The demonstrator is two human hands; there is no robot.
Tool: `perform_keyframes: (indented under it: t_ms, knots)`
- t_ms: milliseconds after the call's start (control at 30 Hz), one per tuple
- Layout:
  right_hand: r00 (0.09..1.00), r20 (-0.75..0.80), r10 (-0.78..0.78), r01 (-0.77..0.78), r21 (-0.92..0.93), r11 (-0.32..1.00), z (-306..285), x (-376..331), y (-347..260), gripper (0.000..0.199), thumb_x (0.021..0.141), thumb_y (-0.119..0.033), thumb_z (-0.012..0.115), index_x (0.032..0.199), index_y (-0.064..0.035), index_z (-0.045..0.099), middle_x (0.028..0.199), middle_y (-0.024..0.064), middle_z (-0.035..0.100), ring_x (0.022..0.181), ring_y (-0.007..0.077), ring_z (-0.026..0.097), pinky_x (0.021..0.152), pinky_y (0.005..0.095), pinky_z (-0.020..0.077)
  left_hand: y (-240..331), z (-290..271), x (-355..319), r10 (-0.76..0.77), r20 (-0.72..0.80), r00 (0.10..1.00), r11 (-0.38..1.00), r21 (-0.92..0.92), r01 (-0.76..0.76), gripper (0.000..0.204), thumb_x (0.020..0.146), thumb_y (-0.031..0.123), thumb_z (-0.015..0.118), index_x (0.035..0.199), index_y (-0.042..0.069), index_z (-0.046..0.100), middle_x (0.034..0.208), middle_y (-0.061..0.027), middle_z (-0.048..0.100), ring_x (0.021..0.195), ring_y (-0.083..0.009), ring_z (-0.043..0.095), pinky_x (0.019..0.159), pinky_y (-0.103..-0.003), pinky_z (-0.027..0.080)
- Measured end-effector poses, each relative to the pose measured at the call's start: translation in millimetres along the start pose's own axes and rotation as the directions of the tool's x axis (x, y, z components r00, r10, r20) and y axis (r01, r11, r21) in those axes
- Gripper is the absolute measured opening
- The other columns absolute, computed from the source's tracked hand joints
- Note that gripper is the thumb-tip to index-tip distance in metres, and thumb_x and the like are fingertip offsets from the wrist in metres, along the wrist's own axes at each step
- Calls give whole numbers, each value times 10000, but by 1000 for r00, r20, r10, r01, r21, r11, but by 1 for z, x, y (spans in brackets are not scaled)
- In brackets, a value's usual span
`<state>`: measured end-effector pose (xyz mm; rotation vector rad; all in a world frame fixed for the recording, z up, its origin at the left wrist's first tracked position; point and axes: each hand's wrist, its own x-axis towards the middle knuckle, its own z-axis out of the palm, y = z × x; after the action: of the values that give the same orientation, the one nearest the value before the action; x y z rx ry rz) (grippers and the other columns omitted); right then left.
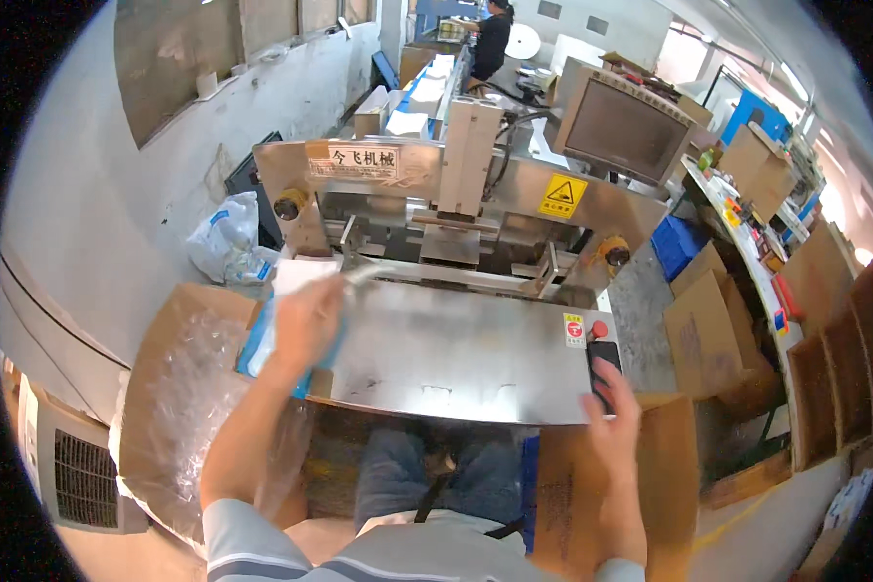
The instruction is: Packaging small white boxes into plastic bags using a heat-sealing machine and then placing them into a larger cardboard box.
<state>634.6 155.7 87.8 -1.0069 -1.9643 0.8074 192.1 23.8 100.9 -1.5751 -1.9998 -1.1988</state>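
Observation:
My left hand (310, 315) is blurred by motion at the left end of a metal worktable (446, 354). A pale streak shows by its fingertips, too smeared to name. Behind the hand lie white sheets or packets (304, 275), and under the wrist is a blue tray or sheet (320, 373), partly hidden. At the table's right end my right hand (615, 407) has its thumb and fingers apart, with the fingertips at a black phone (603, 361). That phone lies on the table's right edge, partly covered by the fingers.
A steel machine frame (412, 170) spans the table's far side. A red button (599, 331) sits beyond the phone. At left stands a carton (150, 388) of clear plastic bags; another carton (664, 466) is below my right hand. A monitor (626, 126) and a distant person (492, 44) are farther back.

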Motion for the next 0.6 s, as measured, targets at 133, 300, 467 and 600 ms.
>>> perform_keyframes:
  t_ms: [133,300,467,600]
  knots:
    - [910,110,-400,403,-15,915,73,17,-77,807,772,-247,860,1441,-13,475,1463,260,489,1374,424,461,1146,471,382,90,13,-39,171,261,950,960,-263,-100,160,894,63,663,1041,35,719,964,-175,737,850,-364,714,734,-421,578]
    - [824,561,-82,80,29,996,87,20,-61,294,859,-205,780,1091,-42,703,1060,158,724,1025,357,691,879,409,560,136,18,-66,153,370,916,883,-467,41,137,907,85,679,1023,31,726,942,-180,727,791,-359,705,695,-408,574]
    - [877,376,-300,339,-41,940,83,5,-49,116,857,-163,761,881,-55,726,872,99,728,850,306,715,744,383,572,135,18,-92,-132,615,778,756,-445,480,152,931,149,720,955,-1,719,813,-114,728,680,-192,675,619,-306,537]
    - [832,57,-553,551,35,833,85,3,-51,124,783,-119,801,850,-62,713,925,83,710,906,280,700,774,382,569,127,27,-101,-380,833,403,467,-203,861,251,905,212,773,840,-15,687,696,-64,701,634,-58,605,582,-266,503]
